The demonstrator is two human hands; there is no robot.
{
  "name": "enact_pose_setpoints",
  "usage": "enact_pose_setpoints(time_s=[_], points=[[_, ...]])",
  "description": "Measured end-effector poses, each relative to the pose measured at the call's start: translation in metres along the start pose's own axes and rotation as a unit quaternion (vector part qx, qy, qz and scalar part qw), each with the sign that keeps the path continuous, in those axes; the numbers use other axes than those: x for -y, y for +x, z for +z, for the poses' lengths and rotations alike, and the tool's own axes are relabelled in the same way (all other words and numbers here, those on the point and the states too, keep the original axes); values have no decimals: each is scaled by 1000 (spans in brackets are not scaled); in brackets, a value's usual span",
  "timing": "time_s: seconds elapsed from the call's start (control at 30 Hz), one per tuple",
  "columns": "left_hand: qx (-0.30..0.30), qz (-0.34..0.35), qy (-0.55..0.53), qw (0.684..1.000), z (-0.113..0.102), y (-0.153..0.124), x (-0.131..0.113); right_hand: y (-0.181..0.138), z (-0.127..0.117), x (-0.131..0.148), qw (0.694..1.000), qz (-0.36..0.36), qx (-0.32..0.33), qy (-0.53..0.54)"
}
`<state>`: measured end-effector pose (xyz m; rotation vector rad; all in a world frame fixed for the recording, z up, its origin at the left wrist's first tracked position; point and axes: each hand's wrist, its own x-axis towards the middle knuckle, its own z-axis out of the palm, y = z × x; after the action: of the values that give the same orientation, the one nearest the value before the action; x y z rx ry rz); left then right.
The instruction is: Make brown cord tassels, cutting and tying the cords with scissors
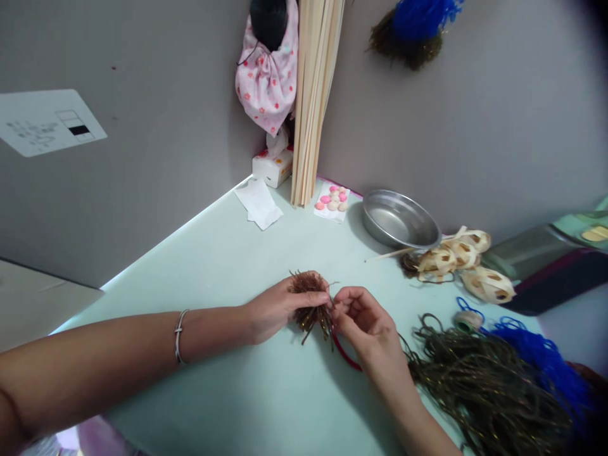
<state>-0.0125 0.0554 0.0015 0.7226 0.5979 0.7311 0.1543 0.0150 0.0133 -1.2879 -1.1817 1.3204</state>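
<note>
My left hand [280, 304] is wrapped round a short bundle of brown yarn [311, 310], its thumb pressed across the middle. Cut strand ends with golden glints fan out above and below the thumb. Right beside the bundle, the fingertips of my right hand [363, 320] are pinched together; what lies between them is too small to make out. A thin loose strand sticks up near those fingertips. Part of a red cord or ring [346, 354] curves out from beneath my right hand, the rest hidden.
A heap of dark olive yarn [489, 380] and blue yarn [536, 354] lies at the right. Behind are woven strip balls [487, 284], a metal bowl [401, 218], pink and beige pieces [334, 198], upright wooden strips [313, 107], a tissue box [272, 170] and white paper [259, 202].
</note>
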Motion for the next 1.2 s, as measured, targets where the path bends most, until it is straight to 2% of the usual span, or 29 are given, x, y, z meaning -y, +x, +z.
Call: enact_pose_setpoints(time_s=[0.1, 0.23, 0.37, 0.47, 0.6, 0.7, 0.9, 1.03, 1.2], points=[[22, 7, -34, 999, 1, -1, -3, 1, 0, -4, 999, 13, 8, 30], [39, 41, -21, 998, 1, -2, -1, 4, 0, -9, 998, 16, 9, 56], [-16, 59, 22, 998, -1, 1, 5, 6, -2, -11, 999, 25, 1, 46], [-42, 37, 72, 996, -3, 2, 8, 5, -2, -9, 999, 19, -15, 41], [-3, 9, 111, 994, -3, 0, 6, 2, -1, -6, 1000, 2, -17, 24], [-5, 0, 127, 992, -1, -1, 4, 0, 1, -5, 1000, -4, -22, 10], [-43, 1, 46, 998, 2, 1, 2, 1, 1, -6, 1000, -9, -3, 29], [-46, 3, 58, 997, 0, 3, 5, 2, -2, -8, 999, -4, 3, 38], [-1, 8, 119, 993, -4, 1, 7, -1, 0, -9, 1000, -7, -10, 28]])
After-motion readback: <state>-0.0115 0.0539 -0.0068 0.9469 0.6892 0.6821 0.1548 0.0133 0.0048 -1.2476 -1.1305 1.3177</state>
